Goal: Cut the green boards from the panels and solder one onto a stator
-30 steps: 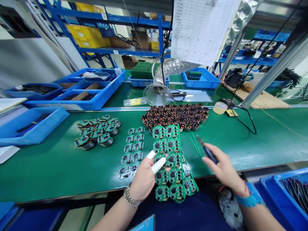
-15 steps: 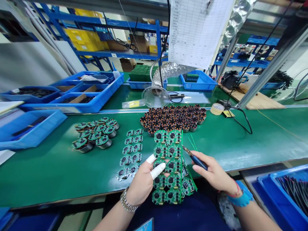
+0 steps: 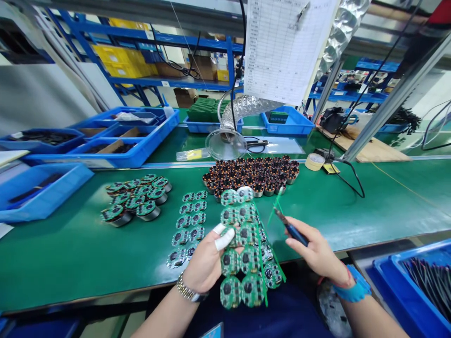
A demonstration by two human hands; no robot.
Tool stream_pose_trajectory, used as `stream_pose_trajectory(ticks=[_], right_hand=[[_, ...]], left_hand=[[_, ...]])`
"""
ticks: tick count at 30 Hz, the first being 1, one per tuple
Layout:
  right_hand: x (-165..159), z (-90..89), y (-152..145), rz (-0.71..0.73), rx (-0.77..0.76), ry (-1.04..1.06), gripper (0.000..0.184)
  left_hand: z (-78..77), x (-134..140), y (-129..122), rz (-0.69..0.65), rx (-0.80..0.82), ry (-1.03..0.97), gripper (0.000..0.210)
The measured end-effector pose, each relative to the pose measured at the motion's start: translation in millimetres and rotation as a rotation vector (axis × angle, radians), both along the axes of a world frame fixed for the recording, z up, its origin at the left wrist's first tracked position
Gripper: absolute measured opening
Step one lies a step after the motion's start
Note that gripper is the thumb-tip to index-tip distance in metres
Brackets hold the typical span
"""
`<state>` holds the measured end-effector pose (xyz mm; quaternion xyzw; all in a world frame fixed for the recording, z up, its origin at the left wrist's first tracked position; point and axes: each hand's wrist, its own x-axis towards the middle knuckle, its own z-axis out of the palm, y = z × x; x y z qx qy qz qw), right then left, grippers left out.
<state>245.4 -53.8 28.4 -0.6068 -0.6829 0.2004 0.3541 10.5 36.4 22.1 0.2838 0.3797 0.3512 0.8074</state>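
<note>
My left hand, with white covers on thumb and finger, grips a panel of green circuit boards by its left side. The panel is tilted above the bench's front edge. Along its right edge, a thin green strip slants. My right hand is closed around dark blue-handled cutters. Their tips are apart from the panel, beside loose green strips; whether they touch these I cannot tell. Partly hidden beneath the panel is another set of boards.
Two columns of round boards lie left of the panel. Farther left are motor parts topped with boards. Open copper-wound stators stand behind, below an exhaust funnel. Blue bins flank the bench; a tape roll sits right.
The panel has tilted, its far end shifting left. The cutters have moved slightly right, away from its edge. The edge strip now slants from the boards at the near end.
</note>
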Motion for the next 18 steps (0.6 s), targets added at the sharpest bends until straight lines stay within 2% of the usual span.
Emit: stream_pose_trajectory(ticks=[2, 3, 8, 11, 13, 14, 18], right_hand=[[9, 1.6, -5, -0.093, 0.087, -0.113, 0.046], [15, 2.2, -8, -0.130, 0.080, -0.191, 0.047], [35, -7.5, -7, -0.223, -0.260, -0.684, 0.044], [34, -16.0, -2, -0.298, -0.266, -0.835, 0.044], [26, -15.4, -2, -0.337, -0.208, -0.794, 0.045], [21, -12.9, -4, -0.312, -0.177, -0.707, 0.045], [-5, 1.7, -16, 0.035, -0.172, -0.232, 0.046]], left_hand=[[0.3, -4, 4, 0.123, 0.052, 0.056, 0.030], [0.3, -6, 5, 0.158, 0.082, 0.076, 0.033], [-1.6, -10, 5, 0.145, 0.171, 0.126, 0.042], [-0.9, -6, 3, 0.144, 0.191, 0.145, 0.040], [1.7, -4, 3, 0.150, 0.201, 0.145, 0.039], [3.5, -3, 4, 0.151, 0.206, 0.135, 0.039], [9.9, -1, 5, 0.161, 0.231, 0.075, 0.040]])
